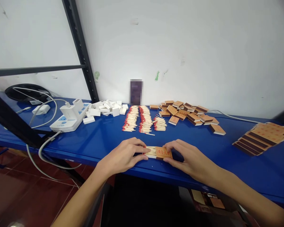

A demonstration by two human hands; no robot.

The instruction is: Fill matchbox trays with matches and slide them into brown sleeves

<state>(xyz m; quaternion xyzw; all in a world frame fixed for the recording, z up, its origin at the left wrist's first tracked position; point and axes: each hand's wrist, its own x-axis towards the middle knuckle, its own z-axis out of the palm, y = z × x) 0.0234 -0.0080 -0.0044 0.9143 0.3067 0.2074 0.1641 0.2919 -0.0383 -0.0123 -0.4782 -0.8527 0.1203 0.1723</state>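
Near the front edge of the blue table lies a matchbox, its white inner tray (152,156) full of matches (151,150) and partly inside the printed orange sleeve (163,152). My left hand (125,155) pinches the tray's left end between thumb and fingers, where red match heads show. On the other side my right hand (188,157) grips the sleeve's right end, thumb in front and fingers behind. Beyond the hands, loose red-tipped matches (145,119) lie in three piles, the right one smallest.
White empty trays (105,108) are heaped at back left, beside a power strip (68,121) with chargers. Closed matchboxes (180,112) are scattered at back right. Flat sleeves (262,137) lie stacked at far right. A black shelf post (81,47) rises on the left.
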